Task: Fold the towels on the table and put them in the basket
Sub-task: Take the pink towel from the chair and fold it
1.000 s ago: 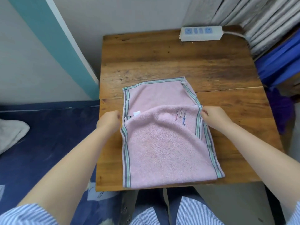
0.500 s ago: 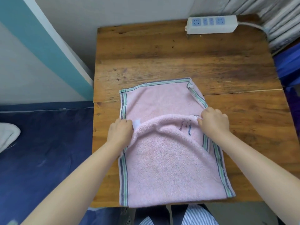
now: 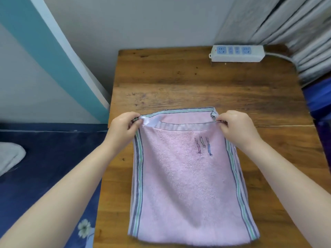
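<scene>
A pink towel (image 3: 186, 179) with green and grey striped borders lies folded in half on the wooden table (image 3: 197, 86). Small embroidered figures show on its upper layer. My left hand (image 3: 123, 126) pinches the upper layer's far left corner, right at the lower layer's far edge. My right hand (image 3: 234, 126) pinches the far right corner the same way. The two far edges lie almost one on the other. No basket is in view.
A white power strip (image 3: 236, 53) with blue sockets sits at the table's far right, its cord running off right. Grey curtains (image 3: 295, 24) hang behind it. Dark blue bedding (image 3: 44, 167) lies left of the table, with a white cloth (image 3: 9, 156) on it.
Both hands have carried the towel's near edge away from me, from about the middle of the towel to its far edge, so the upper layer now covers the lower one.
</scene>
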The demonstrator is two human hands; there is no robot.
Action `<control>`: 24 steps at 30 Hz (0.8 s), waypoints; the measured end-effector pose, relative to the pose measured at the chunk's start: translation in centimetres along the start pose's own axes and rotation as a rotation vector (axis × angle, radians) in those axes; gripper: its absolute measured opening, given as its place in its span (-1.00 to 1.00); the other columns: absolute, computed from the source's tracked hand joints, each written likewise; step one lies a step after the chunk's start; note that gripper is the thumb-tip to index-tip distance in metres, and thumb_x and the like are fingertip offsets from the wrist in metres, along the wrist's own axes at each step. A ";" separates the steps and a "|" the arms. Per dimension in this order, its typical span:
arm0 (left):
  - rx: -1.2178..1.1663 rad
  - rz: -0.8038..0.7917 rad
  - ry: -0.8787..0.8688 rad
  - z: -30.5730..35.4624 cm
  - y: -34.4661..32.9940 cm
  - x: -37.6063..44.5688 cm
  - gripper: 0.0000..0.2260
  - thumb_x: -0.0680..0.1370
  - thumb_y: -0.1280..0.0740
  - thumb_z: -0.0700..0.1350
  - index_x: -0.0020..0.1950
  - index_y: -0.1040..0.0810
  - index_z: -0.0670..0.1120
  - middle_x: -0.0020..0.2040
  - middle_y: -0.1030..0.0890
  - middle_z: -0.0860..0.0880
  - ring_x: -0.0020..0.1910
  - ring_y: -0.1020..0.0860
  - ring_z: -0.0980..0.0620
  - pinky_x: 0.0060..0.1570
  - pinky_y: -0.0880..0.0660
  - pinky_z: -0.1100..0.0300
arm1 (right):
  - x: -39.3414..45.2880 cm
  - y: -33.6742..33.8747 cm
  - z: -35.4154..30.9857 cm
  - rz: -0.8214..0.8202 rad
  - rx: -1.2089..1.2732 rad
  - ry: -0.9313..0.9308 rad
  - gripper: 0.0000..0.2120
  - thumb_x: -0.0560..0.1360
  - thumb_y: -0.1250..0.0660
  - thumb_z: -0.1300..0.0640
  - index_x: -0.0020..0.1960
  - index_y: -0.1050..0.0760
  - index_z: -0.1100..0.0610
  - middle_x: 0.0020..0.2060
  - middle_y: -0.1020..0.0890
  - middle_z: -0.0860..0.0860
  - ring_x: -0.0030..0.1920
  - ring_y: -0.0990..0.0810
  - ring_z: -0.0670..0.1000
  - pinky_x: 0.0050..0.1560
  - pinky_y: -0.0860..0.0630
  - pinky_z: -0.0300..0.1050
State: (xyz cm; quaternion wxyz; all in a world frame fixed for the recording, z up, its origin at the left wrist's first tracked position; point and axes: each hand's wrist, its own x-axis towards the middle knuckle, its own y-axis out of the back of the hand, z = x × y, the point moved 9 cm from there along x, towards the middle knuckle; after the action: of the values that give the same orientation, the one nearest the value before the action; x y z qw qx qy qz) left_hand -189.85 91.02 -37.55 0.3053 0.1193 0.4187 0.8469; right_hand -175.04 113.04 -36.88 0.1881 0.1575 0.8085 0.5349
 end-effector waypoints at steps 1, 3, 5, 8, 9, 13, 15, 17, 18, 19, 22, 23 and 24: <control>0.001 -0.004 0.008 0.1 -0.4 0.8 -0.84 0.56 -0.25 -0.23 0.04 -0.57 -0.28 -0.12 -0.53 -0.08 -0.12 -0.43 -0.01 -0.22 -0.20 0.30 | 0.8 -0.4 -0.4 -0.023 0.004 0.008 -0.79 0.46 -0.22 0.34 0.01 -0.59 0.31 -0.06 -0.62 0.26 0.04 -0.54 0.23 0.02 -0.44 0.02; 0.058 -0.066 0.034 -0.1 -2.0 2.5 -0.82 0.57 -0.23 -0.19 0.05 -0.57 -0.26 -0.07 -0.57 -0.15 -0.06 -0.47 -0.09 -0.17 -0.23 0.24 | 2.5 -1.9 -1.1 -0.071 -0.015 0.028 -0.78 0.47 -0.21 0.32 0.02 -0.60 0.25 -0.02 -0.61 0.20 0.06 -0.51 0.20 0.02 -0.44 -0.02; 0.149 -0.148 0.088 -1.1 -3.9 4.1 -0.80 0.59 -0.21 -0.15 0.06 -0.56 -0.23 0.00 -0.56 -0.19 0.04 -0.47 -0.13 -0.14 -0.27 0.17 | 3.7 -3.6 -1.3 -0.088 -0.131 0.044 -0.76 0.47 -0.21 0.30 0.04 -0.60 0.18 0.01 -0.61 0.12 0.08 -0.45 0.17 -0.02 -0.37 -0.09; 0.244 -0.235 0.168 -2.8 -5.9 5.5 -0.77 0.59 -0.19 -0.11 0.08 -0.55 -0.21 0.10 -0.50 -0.18 0.15 -0.43 -0.15 -0.03 -0.35 0.11 | 4.9 -5.0 0.1 -0.103 -0.311 -0.005 -0.80 0.48 -0.20 0.26 -0.03 -0.60 0.14 0.01 -0.62 0.01 0.12 -0.37 0.13 -0.09 -0.15 -0.11; 0.279 -0.275 0.181 -3.2 -6.5 5.8 -0.77 0.60 -0.17 -0.12 0.09 -0.55 -0.21 0.13 -0.49 -0.18 0.16 -0.43 -0.16 0.00 -0.37 0.10 | 5.1 -5.2 0.9 -0.122 -0.361 -0.038 -0.82 0.48 -0.21 0.24 -0.05 -0.58 0.12 0.00 -0.63 -0.01 0.14 -0.35 0.12 -0.09 -0.14 -0.09; 0.408 -0.422 0.166 -3.9 -7.8 6.4 -0.72 0.61 -0.14 -0.11 0.14 -0.54 -0.23 0.17 -0.49 -0.21 0.17 -0.43 -0.19 0.07 -0.40 0.06 | 5.2 -4.7 4.2 -0.190 -0.495 -0.136 -0.83 0.49 -0.19 0.17 0.03 -0.51 0.06 0.03 -0.61 0.01 0.16 -0.38 0.12 0.05 -0.25 -0.04; 0.451 -0.470 0.149 -4.0 -8.0 6.6 -0.72 0.61 -0.13 -0.10 0.14 -0.54 -0.23 0.17 -0.49 -0.21 0.18 -0.41 -0.20 0.07 -0.39 0.04 | 5.3 -4.6 5.5 -0.246 -0.531 -0.148 -0.81 0.51 -0.18 0.17 0.07 -0.50 0.06 0.06 -0.60 0.04 0.16 -0.41 0.14 0.09 -0.29 -0.03; 0.466 -0.537 0.144 -3.8 -8.5 6.6 -0.73 0.62 -0.12 -0.11 0.08 -0.53 -0.24 0.13 -0.52 -0.24 0.13 -0.44 -0.20 -0.05 -0.35 0.09 | 5.4 -4.8 6.2 -0.288 -0.510 -0.150 -0.82 0.51 -0.18 0.17 0.05 -0.51 0.09 0.05 -0.59 0.08 0.13 -0.44 0.16 0.09 -0.35 -0.03; 0.456 -0.563 0.146 -3.6 -8.7 6.6 -0.75 0.62 -0.11 -0.11 0.04 -0.51 -0.24 0.09 -0.54 -0.24 0.07 -0.46 -0.19 -0.14 -0.30 0.12 | 5.6 -4.9 6.4 -0.293 -0.458 -0.150 -0.85 0.51 -0.20 0.18 0.00 -0.52 0.11 0.02 -0.59 0.11 0.10 -0.47 0.17 0.05 -0.38 -0.04; 0.437 -0.585 0.148 -3.4 -9.0 6.6 -0.76 0.62 -0.11 -0.12 0.00 -0.49 -0.23 0.03 -0.55 -0.23 0.00 -0.47 -0.18 -0.20 -0.26 0.14 | 5.7 -4.8 6.5 -0.289 -0.382 -0.153 -0.90 0.50 -0.22 0.19 -0.09 -0.51 0.13 -0.03 -0.59 0.13 0.04 -0.49 0.17 -0.01 -0.41 -0.06; 0.366 -0.615 0.169 -3.7 -9.0 6.7 -0.77 0.62 -0.13 -0.10 -0.18 -0.41 -0.16 -0.24 -0.47 -0.08 -0.21 -0.41 -0.08 -0.35 -0.20 0.13 | 5.8 -4.5 6.9 -0.321 -0.153 -0.124 -0.86 0.48 -0.29 0.19 -0.26 -0.44 0.14 -0.22 -0.54 0.09 -0.17 -0.46 0.09 -0.20 -0.35 -0.13; 0.341 -0.612 0.178 -3.9 -8.8 6.7 -0.76 0.61 -0.15 -0.10 -0.24 -0.38 -0.14 -0.29 -0.42 -0.04 -0.25 -0.38 -0.04 -0.38 -0.19 0.17 | 5.7 -4.4 7.0 -0.343 -0.089 -0.094 -0.85 0.47 -0.31 0.20 -0.28 -0.44 0.15 -0.25 -0.52 0.08 -0.20 -0.45 0.07 -0.20 -0.35 -0.13; 0.322 -0.603 0.183 -4.1 -8.4 6.6 -0.76 0.60 -0.17 -0.10 -0.25 -0.38 -0.13 -0.29 -0.42 -0.04 -0.26 -0.37 -0.02 -0.38 -0.20 0.20 | 5.6 -4.0 7.2 -0.352 -0.022 -0.073 -0.84 0.46 -0.34 0.21 -0.29 -0.45 0.15 -0.27 -0.52 0.08 -0.20 -0.46 0.07 -0.18 -0.36 -0.12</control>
State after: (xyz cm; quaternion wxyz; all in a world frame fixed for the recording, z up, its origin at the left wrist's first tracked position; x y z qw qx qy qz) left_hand -193.44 96.40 -47.03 0.4799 -0.0396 0.5890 0.6490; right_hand -176.79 119.84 -43.94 0.3096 0.0307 0.8103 0.4966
